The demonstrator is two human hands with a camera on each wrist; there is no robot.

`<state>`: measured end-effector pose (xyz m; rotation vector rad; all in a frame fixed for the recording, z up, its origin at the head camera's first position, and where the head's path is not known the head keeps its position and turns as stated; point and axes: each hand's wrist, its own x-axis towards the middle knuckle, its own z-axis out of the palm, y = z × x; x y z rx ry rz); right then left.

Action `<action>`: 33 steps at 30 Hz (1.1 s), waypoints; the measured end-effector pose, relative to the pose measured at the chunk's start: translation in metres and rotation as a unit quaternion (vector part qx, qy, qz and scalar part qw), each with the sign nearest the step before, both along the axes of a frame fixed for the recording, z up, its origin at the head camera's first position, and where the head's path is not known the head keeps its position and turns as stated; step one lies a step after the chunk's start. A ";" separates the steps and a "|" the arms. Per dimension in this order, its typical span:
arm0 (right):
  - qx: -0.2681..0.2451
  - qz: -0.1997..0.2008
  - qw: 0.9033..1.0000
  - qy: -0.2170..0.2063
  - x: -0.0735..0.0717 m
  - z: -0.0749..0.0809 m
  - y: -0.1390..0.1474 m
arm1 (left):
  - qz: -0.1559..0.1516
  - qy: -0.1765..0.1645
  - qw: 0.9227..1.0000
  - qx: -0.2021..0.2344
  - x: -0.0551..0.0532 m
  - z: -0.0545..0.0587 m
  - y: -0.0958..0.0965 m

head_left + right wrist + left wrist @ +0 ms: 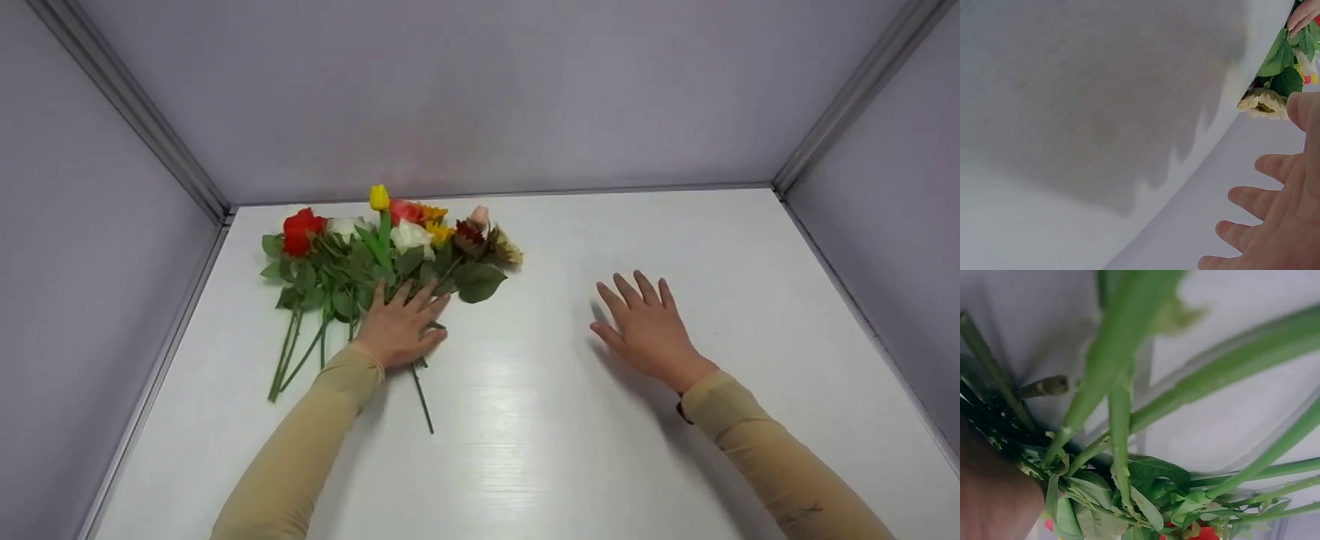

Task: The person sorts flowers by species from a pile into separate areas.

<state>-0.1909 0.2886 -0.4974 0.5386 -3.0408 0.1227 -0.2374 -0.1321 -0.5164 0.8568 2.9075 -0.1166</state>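
A bunch of flowers lies on the left side of the white table [525, 420], blooms toward the back wall. Among them are a red rose [302, 231], a yellow tulip [379, 198], a white rose [411, 236], orange-yellow flowers [438, 231] and a cream flower [506, 249]. My left hand [397, 330] is spread palm down over the leaves and stems, fingers straight. Green stems [1224, 377] fill the left wrist view beside the hand's edge. My right hand [649, 334] hovers over the table to the right, fingers spread, holding nothing; its shadow falls below.
A grey back wall [495, 97] rises behind the table, with side walls at left [75, 247] and right [892, 210]. Cut stems [283, 360] point toward the front at left, and one thin dark stem [424, 405] reaches farther forward.
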 end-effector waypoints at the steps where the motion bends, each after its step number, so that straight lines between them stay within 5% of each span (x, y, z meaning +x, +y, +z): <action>1: 0.000 0.000 1.000 0.001 0.000 0.000 0.001 | 0.001 0.001 1.000 0.003 0.000 -0.001 -0.006; 19: -0.002 0.006 1.000 0.000 0.004 -0.004 0.011 | 0.011 0.022 1.000 0.008 -0.006 -0.008 -0.094; 28: 0.000 0.011 1.000 0.001 0.004 -0.003 0.014 | 0.017 0.026 0.999 0.013 -0.005 -0.007 -0.098; 33: -0.017 0.004 1.000 -0.003 0.006 0.001 0.017 | 0.033 0.029 0.998 0.053 -0.003 0.000 -0.089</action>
